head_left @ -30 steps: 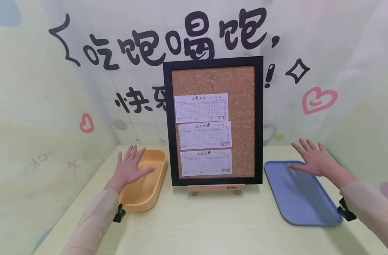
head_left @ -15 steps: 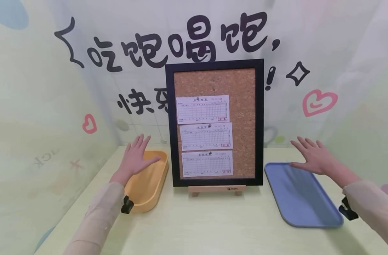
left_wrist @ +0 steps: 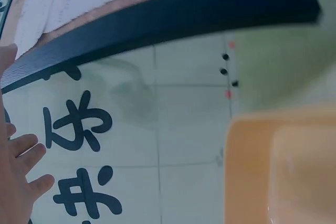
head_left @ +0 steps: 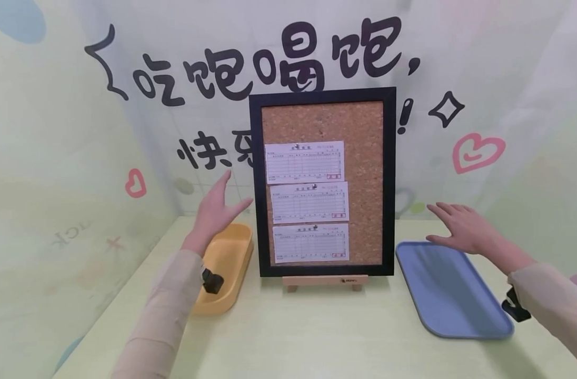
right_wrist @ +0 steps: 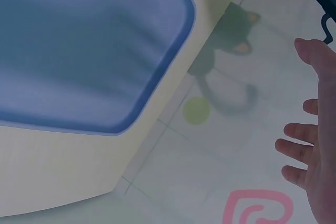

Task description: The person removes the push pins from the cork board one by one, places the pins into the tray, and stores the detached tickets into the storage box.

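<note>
A cork board (head_left: 364, 184) in a black frame stands upright on a small wooden easel (head_left: 324, 281). Three printed paper slips are pinned to it: a top slip (head_left: 305, 162), a middle slip (head_left: 310, 202) and a bottom slip (head_left: 310, 243). My left hand (head_left: 216, 213) is raised just left of the frame, above the orange tray, holding nothing, its thumb stretched toward the board. Over the far end of the blue tray hovers my right hand (head_left: 466, 229), likewise holding nothing, with fingers extended. In the left wrist view the frame's edge (left_wrist: 157, 27) passes close by the left hand.
An orange tray (head_left: 245, 263) with raised walls lies left of the easel on the pale table (head_left: 317, 337). To the right is a flat blue tray (head_left: 451, 295). A curtain with black lettering (head_left: 302, 55) hangs behind the board.
My left hand has risen and moved right, from over the orange tray toward the board's left edge, and has turned. My right hand has turned slightly, staying over the blue tray.
</note>
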Demonstrator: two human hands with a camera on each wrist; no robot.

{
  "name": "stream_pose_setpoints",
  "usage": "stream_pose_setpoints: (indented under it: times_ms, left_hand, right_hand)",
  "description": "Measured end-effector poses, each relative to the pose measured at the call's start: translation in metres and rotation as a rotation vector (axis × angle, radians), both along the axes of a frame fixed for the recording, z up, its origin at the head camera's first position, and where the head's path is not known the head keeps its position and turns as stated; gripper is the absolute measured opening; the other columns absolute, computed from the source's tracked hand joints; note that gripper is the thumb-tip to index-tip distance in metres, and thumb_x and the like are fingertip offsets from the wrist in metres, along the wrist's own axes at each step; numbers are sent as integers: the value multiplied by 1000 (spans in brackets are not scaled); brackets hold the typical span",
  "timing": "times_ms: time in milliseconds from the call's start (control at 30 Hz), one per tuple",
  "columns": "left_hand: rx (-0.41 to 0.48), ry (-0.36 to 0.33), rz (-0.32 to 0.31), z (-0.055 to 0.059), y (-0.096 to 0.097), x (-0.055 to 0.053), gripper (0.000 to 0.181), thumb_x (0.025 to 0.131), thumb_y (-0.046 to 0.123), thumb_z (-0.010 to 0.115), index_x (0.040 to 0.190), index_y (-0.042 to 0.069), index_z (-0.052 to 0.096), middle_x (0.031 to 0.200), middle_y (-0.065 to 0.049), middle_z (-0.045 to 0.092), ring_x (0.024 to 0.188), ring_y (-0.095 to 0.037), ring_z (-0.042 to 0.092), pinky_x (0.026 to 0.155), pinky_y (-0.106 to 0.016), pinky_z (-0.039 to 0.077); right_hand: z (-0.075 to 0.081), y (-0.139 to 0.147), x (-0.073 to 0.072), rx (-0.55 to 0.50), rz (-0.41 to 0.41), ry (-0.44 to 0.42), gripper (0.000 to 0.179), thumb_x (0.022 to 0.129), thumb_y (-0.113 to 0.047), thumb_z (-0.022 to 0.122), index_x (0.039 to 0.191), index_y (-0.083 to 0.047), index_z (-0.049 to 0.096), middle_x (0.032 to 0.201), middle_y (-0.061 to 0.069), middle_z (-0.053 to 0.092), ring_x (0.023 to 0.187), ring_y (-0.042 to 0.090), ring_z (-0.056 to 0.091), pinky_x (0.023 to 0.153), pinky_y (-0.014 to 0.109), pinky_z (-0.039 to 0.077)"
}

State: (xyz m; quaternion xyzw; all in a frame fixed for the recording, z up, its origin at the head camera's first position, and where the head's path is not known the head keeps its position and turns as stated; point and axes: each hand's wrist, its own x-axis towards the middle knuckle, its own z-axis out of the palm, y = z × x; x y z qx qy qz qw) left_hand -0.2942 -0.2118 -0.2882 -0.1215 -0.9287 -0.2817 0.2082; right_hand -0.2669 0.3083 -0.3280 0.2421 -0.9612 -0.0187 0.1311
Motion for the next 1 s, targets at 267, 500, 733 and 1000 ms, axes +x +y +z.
stream_pose_setpoints:
  times_ms: [267,500,733,1000]
  left_hand:
    - [83,59,-3,14,19,-10,85,78,47,65,144,13,23,145,-11,31,130,-28,32,103,-45,29]
    - [29,153,-30,18,29,-18,87,77,42,68,144,11,22,146,-10,29,128,-28,35,101,-45,33]
    - [12,135,-35,22,35,-23,89,78,42,67,146,15,17,147,-8,26,126,-28,37,98,-46,35]
    - [-14,141,-35,26,43,-27,89,79,41,66,146,16,13,147,-11,26,131,-28,30,101,-46,32]
  right_hand:
    - [11,-11,-6,-15,41,45,70,77,-36,67,127,7,43,118,30,51,104,45,49,87,57,39]
    - [24,-20,-5,-31,53,50,68,79,-35,66,127,7,43,118,28,51,104,44,49,85,56,40]
    - [34,-25,-5,-74,68,48,66,78,-32,67,126,7,44,116,28,52,102,43,50,84,56,41]
    - [46,-33,-4,-140,93,95,62,75,-27,70,123,6,47,113,26,54,100,40,53,83,54,43]
